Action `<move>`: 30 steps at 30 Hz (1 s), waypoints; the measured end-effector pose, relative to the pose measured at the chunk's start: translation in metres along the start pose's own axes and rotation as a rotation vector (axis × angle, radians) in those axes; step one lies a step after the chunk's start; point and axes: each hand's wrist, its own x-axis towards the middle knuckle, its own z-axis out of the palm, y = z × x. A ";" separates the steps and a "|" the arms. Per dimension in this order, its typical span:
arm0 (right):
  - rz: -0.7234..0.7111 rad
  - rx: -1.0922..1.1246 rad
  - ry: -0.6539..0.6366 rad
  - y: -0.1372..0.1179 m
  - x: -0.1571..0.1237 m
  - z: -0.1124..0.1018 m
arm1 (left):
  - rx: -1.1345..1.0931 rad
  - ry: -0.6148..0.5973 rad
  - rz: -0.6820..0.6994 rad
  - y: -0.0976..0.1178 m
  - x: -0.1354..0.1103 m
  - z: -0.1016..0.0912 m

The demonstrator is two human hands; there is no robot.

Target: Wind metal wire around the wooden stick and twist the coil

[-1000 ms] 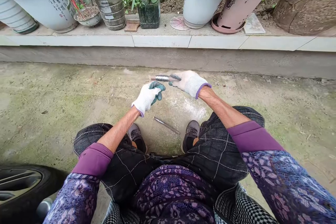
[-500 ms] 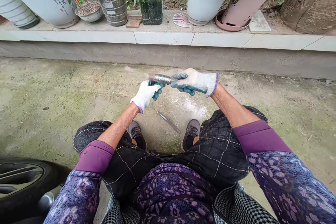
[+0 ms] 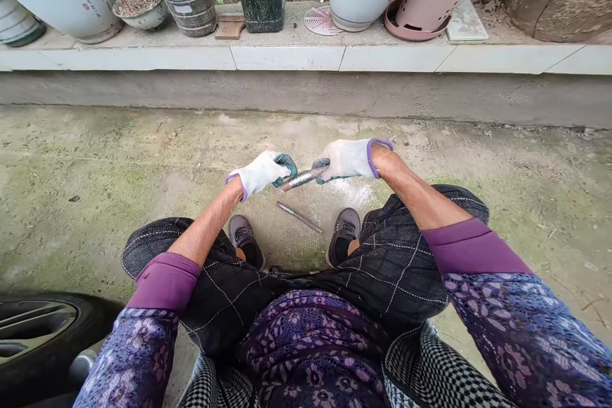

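Both my hands wear white knit gloves with green palms. My right hand is closed around one end of a short grey ridged metal rod, held tilted above the concrete. My left hand is curled at the rod's lower left end, its fingertips touching or pinching that tip. A second thin metal rod lies on the ground between my two shoes, below my hands.
I sit low over concrete ground. A raised tiled ledge ahead carries several plant pots, a round drain cover and a pink saucer. A car tyre sits at the lower left.
Both hands came down and toward me with the rod, which tilted from level to slanting. My right hand turned over so its back faces up. The rod on the ground stayed put.
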 end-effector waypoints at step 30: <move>-0.103 0.191 -0.157 -0.017 -0.016 -0.013 | -0.249 0.109 0.094 -0.001 0.006 -0.005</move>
